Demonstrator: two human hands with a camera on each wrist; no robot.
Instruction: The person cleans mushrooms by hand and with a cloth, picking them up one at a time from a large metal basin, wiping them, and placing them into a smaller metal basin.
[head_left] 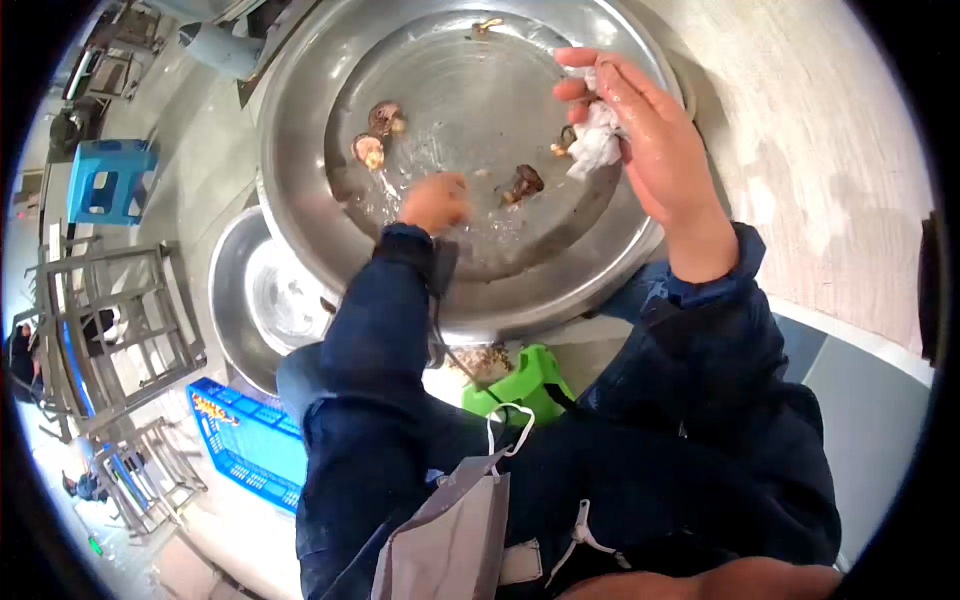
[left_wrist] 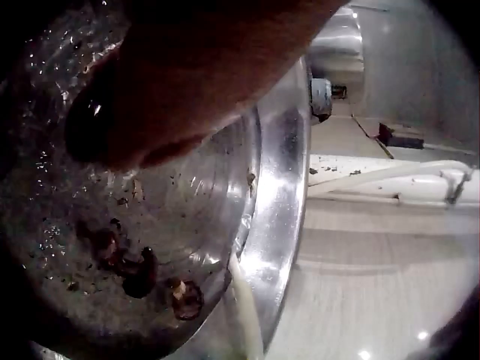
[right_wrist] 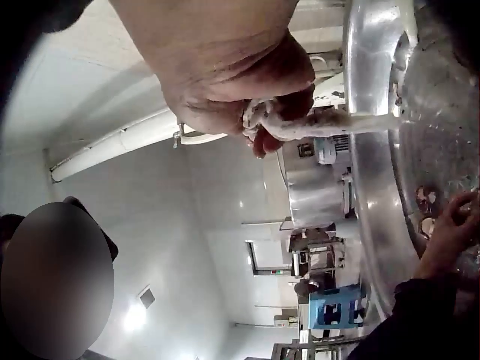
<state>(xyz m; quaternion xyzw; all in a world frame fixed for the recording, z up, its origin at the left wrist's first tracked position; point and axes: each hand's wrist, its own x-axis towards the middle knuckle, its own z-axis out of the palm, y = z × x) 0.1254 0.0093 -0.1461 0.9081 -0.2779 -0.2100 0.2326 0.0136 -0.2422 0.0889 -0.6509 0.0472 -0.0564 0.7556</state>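
Note:
A wide steel basin (head_left: 300, 120) holds shallow water with mushrooms in it. Two brown-capped mushrooms (head_left: 385, 117) lie together on the left; a dark mushroom (head_left: 525, 183) is right of centre. My left hand (head_left: 435, 203) is low over the water among splashes, blurred, its fingers loosely bent in the right wrist view. Raised over the basin's right side, my right hand (head_left: 655, 130) holds a wet, crumpled white cloth (head_left: 597, 142) between curled fingers and palm. In the right wrist view, a strip of the cloth (right_wrist: 322, 126) hangs towards the basin.
A smaller steel bowl (head_left: 235, 290) stands beside the basin. Near my lap is a bright green plastic thing (head_left: 525, 385). A blue crate (head_left: 245, 445), a blue stool (head_left: 110, 180) and metal racks (head_left: 115, 300) are to the left. A pale hose (left_wrist: 244, 307) crosses the basin rim.

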